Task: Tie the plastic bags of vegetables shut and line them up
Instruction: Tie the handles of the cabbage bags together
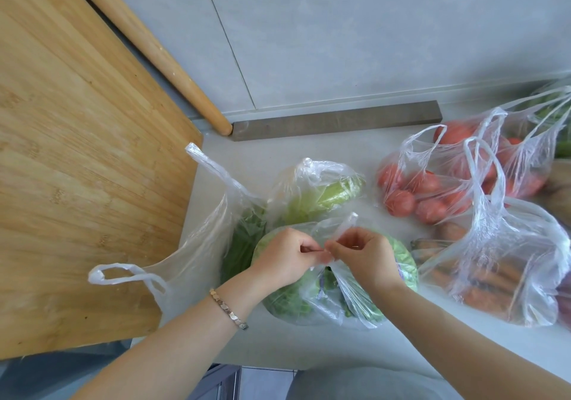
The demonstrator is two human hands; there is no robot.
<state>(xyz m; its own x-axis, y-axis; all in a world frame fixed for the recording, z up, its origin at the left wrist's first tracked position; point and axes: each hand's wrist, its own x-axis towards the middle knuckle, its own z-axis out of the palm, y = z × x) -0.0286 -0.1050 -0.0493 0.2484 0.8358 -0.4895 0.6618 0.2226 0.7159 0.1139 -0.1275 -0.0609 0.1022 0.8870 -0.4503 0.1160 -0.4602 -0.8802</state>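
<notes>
The left hand (285, 256) and right hand (361, 256) met fingertip to fingertip, each pinched shut on a twisted handle (346, 226) of the cabbage bag (324, 294), probably to cross the two strands into a knot over the cabbage. That bag sat under both hands on the counter (309, 344). Behind the cabbage bag lay a bag of pale greens (318, 189), its top bunched closed. Left of the cabbage bag, a bag of green beans (216, 239) gaped open, handles loose. Right of it stood the carrot bag (500, 276) and, beyond, the tomato bag (432, 189), both untied.
</notes>
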